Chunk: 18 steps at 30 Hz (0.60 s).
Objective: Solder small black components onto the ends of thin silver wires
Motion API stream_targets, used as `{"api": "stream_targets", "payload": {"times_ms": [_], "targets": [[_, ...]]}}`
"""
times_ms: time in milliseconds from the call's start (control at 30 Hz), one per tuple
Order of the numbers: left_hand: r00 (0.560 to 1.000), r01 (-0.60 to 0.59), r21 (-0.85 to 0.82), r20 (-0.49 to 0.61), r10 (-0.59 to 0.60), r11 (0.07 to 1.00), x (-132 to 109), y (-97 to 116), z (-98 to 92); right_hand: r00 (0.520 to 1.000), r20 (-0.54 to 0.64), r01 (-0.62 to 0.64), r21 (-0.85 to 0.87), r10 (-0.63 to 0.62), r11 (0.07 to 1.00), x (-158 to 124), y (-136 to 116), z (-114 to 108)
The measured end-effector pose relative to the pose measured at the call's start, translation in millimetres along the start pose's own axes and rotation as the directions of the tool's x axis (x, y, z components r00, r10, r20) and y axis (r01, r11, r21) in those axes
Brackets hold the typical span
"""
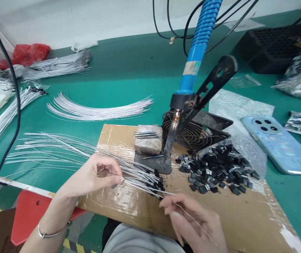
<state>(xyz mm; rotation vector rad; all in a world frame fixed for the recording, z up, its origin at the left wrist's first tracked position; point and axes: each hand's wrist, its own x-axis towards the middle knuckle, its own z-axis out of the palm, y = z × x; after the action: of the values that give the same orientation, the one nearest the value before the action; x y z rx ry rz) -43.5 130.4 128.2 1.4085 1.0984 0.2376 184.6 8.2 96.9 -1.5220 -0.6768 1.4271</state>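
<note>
My left hand [101, 175] is closed, thumb and index finger pinching a white wire over the cardboard sheet [119, 203]. Under and around it lies a loose bundle of white wires [58, 146]. Small black connectors [155, 182] sit on the right ends of that bundle. At the lower right, my right hand [195, 221] has its fingers closed around a thin silvery wire [195, 220] that trails across the palm. Its fingertips are close to the end of the white wire; whether they touch it, I cannot tell. Above stands a soldering iron [173, 130] with a blue handle, pointing down.
A heap of small black connectors [219, 168] lies right of the iron, beside a small black fan [192, 135] and a light blue phone [279, 144]. A wrapped block [148, 140] holds metal tips. More white wires [98, 110] lie behind. A black cable [16, 91] hangs at left.
</note>
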Motion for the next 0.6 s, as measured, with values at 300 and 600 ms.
{"api": "stream_targets", "payload": {"times_ms": [300,600], "targets": [[1.000,0.009,0.085,0.013,-0.010,0.996,-6.1,5.9,5.6,0.991,-0.124,-0.063,-0.040,0.057,0.997,6.1,0.2,6.9],[0.998,0.018,0.126,0.060,-0.026,0.992,-5.2,3.7,-7.7,0.987,-0.131,-0.095,-0.027,0.091,0.995,7.3,-4.0,0.5]]}}
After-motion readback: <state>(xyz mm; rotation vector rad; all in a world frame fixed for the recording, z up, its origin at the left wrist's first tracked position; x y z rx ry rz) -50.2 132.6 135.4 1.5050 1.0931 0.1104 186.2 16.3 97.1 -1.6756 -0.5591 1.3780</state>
